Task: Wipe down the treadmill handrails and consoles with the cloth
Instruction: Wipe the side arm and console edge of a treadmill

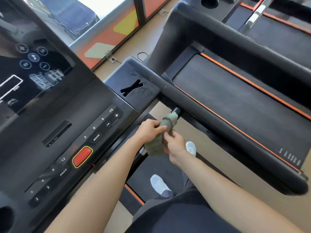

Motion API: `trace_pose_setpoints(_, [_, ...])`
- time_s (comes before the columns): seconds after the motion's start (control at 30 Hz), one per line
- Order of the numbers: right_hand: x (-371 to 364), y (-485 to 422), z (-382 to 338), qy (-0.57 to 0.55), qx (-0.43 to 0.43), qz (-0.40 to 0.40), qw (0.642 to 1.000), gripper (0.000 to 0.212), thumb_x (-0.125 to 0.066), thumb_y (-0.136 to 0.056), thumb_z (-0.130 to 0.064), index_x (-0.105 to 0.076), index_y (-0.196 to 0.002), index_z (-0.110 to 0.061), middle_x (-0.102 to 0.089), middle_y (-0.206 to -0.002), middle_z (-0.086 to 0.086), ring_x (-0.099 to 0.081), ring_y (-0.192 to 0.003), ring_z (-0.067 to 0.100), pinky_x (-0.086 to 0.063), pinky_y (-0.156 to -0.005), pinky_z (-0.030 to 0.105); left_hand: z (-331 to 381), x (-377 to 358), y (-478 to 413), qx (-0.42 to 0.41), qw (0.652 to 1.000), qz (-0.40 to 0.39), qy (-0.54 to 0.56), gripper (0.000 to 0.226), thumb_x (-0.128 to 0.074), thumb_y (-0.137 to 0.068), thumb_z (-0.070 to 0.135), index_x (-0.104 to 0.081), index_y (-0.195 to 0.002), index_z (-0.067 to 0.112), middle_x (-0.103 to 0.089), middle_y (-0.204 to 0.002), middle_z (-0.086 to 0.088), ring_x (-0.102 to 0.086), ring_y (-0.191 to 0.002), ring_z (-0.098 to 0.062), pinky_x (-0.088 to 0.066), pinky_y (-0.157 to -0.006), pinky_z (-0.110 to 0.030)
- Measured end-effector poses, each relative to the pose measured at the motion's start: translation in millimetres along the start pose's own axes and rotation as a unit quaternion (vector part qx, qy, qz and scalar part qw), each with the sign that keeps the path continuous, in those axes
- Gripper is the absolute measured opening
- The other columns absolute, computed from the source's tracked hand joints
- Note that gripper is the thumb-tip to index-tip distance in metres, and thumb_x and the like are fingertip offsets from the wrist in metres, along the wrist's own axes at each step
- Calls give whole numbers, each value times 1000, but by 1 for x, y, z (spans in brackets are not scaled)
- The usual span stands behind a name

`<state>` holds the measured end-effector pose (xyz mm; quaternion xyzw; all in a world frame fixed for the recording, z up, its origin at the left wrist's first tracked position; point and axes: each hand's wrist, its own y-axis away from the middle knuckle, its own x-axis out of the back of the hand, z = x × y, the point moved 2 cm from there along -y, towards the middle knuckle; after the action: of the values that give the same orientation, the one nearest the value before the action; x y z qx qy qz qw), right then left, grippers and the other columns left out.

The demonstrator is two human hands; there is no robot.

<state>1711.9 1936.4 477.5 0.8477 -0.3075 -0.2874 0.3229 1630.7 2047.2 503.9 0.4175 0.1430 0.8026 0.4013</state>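
Position: olive-green terry cloth (155, 148) wrapped round short dark grip bar (176, 111) beneath black console (67, 132), at 3 o'clock from red stop button (82, 156). Grip: left hand (149, 130) pinches the upper wrap; right hand (176, 147) pinches the lower fold from 4 o'clock. Handling, judged: light, soft, limp, bunches readily. Best held closed round the bar.

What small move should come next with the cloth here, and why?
Probably slide the cloth up along the short bar toward its bare dark end. The left hand and right hand both hold the cloth wrapped round that bar, and the end near the handrail shows uncovered.
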Motion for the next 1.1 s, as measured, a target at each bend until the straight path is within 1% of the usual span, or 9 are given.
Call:
trace_pose_setpoints(0.07, [-6, 14, 17, 20, -7, -21, 1000, 23, -57, -102, -14, -67, -121, -23, -76, -112, 0, -72, -106, 21, -59, -89, 43, -17, 2, 21, 1, 1000, -7, -10, 24, -63, -94, 51, -75, -90, 30, -74, -82, 4, -67, -79, -14, -56, -77, -41])
trace_pose_setpoints(0.2, [-23, 43, 58, 34, -41, -68, 996, 26, -57, -102, -13, -63, -127, -18, -74, -117, 4, -70, -109, 25, -59, -86, 41, -61, 3, 66, 15, 1000, -1, -18, 22, -64, -95, 47, -77, -96, 30, -73, -79, 7, -63, -73, -6, -50, -73, -35])
trace_pose_setpoints(0.3, [-34, 62, 80, 40, -83, -98, 991, 26, -56, -102, -9, -62, -128, -13, -73, -118, 7, -71, -107, 27, -61, -78, 38, -91, 5, 100, 21, 1000, -3, -12, 16, -64, -96, 46, -75, -93, 35, -70, -72, 14, -59, -66, 2, -48, -71, -32])
trace_pose_setpoints(0.47, [-45, 84, 103, 58, -124, -143, 980, 25, -53, -103, -6, -61, -125, -11, -73, -117, 11, -72, -103, 26, -61, -74, 38, -120, 7, 146, 32, 999, 17, -30, 25, -64, -97, 44, -74, -117, 34, -75, -99, 14, -67, -93, -6, -52, -87, -37])
trace_pose_setpoints(0.6, [-50, 89, 115, 82, -145, -152, 974, 25, -54, -103, -6, -62, -126, -8, -72, -117, 15, -71, -106, 29, -61, -75, 37, -128, 8, 163, 53, 994, 39, -89, 31, -63, -95, 49, -69, -125, 42, -75, -106, 13, -66, -100, -13, -53, -86, -39])
trace_pose_setpoints(0.8, [-50, 92, 127, 125, -163, -170, 964, 24, -57, -102, -7, -62, -123, 3, -72, -115, 20, -72, -104, 30, -61, -77, 35, -136, 0, 180, 100, 972, 97, -187, 25, -60, -93, 54, -72, -108, 39, -74, -100, 9, -65, -102, -23, -54, -81, -37])
trace_pose_setpoints(0.93, [-40, 81, 108, 113, -143, -127, 975, 18, -59, -101, -11, -66, -109, 5, -73, -109, 22, -73, -98, 31, -61, -78, 32, -122, -7, 170, 98, 964, 121, -214, 30, -58, -94, 52, -63, -77, 28, -68, -80, 4, -65, -88, -27, -45, -69, -34])
trace_pose_setpoints(1.03, [-33, 68, 89, 84, -114, -92, 986, 20, -59, -101, -12, -66, -108, 6, -75, -105, 20, -73, -99, 31, -61, -77, 32, -112, -8, 157, 90, 960, 137, -227, 34, -59, -92, 58, -68, -84, 26, -69, -82, 4, -65, -87, -27, -44, -66, -33])
trace_pose_setpoints(1.1, [-29, 60, 74, 67, -90, -68, 991, 19, -60, -101, -10, -67, -109, 6, -75, -103, 19, -74, -97, 30, -61, -74, 32, -107, -10, 148, 84, 961, 146, -217, 38, -58, -91, 60, -64, -78, 25, -66, -77, 4, -64, -83, -26, -43, -64, -33])
